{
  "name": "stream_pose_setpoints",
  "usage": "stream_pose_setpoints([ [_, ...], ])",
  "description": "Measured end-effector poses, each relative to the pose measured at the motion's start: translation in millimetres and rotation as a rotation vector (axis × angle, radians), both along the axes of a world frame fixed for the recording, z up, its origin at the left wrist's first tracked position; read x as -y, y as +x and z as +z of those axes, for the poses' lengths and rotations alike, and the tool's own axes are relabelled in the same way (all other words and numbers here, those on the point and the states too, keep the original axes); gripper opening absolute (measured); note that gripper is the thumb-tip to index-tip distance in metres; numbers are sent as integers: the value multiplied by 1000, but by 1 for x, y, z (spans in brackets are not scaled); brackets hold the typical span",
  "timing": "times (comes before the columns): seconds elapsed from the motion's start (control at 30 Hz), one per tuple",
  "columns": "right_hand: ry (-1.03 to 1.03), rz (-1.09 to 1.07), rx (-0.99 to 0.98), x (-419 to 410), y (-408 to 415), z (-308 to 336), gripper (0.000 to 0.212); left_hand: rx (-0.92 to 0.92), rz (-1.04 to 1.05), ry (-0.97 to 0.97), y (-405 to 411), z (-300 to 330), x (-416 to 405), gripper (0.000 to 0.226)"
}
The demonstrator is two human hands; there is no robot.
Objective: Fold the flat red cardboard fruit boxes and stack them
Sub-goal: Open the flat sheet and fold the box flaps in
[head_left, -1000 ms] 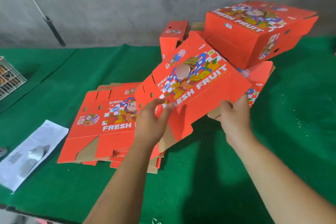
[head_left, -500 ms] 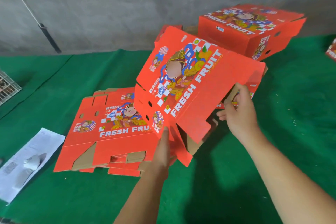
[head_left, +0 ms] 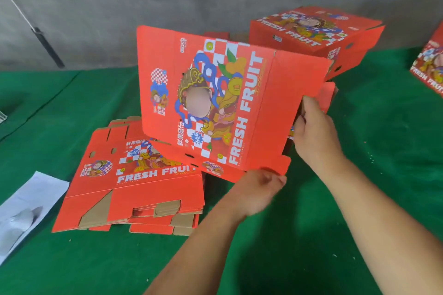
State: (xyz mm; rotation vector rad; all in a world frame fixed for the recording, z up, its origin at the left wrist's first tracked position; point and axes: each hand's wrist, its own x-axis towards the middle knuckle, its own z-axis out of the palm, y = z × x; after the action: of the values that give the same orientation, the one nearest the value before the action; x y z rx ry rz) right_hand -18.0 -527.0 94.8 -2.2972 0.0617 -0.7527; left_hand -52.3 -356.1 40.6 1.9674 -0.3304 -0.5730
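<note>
A red "FRESH FRUIT" cardboard box (head_left: 215, 103), partly opened out, stands tilted on end at the middle of the green table (head_left: 359, 199). My left hand (head_left: 259, 189) grips its lower front edge. My right hand (head_left: 314, 127) grips its right side flap, fingers curled round the edge. To the left lies a pile of flat red box blanks (head_left: 134, 184). A folded red box (head_left: 314, 36) sits behind at the back right, resting on something red that the held box mostly hides.
A grey concrete wall runs behind the table. A white paper sheet (head_left: 28, 201) lies at the left edge. Another red printed box (head_left: 429, 69) shows at the far right edge. A dark-handled rod (head_left: 48, 48) leans on the wall at left.
The box has swung up from a slant to nearly upright. My left hand slid right along its lower edge, and my right hand stayed on the right flap.
</note>
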Motion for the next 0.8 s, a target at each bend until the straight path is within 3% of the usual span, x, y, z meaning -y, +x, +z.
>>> stream_pose_setpoints([
  [0.1,-40,22,23,11,5,2,41,129,98,-37,16,26,-16,17],
  [0.17,-75,-15,0,21,9,0,37,370,207,-73,25,56,-23,13],
  [0.27,-10,-59,-21,46,15,9,41,996,425,-6,44,104,-33,42],
  [0.3,85,-39,-16,58,16,15,39,1109,448,90,52,120,-38,57],
  [0.37,180,-12,15,72,13,30,30,1079,376,335,70,144,-46,86],
  [0.4,98,-20,53,75,12,34,33,989,283,444,77,150,-48,96],
  [0.5,-65,3,158,65,6,41,37,749,-158,615,76,141,-35,100],
  [0.57,-60,49,163,58,5,40,35,731,-347,725,58,115,-17,106],
  [0.63,-51,86,175,56,3,41,37,841,-355,783,39,93,3,112],
  [0.8,-65,183,294,46,-8,60,35,907,-221,623,19,90,45,113],
])
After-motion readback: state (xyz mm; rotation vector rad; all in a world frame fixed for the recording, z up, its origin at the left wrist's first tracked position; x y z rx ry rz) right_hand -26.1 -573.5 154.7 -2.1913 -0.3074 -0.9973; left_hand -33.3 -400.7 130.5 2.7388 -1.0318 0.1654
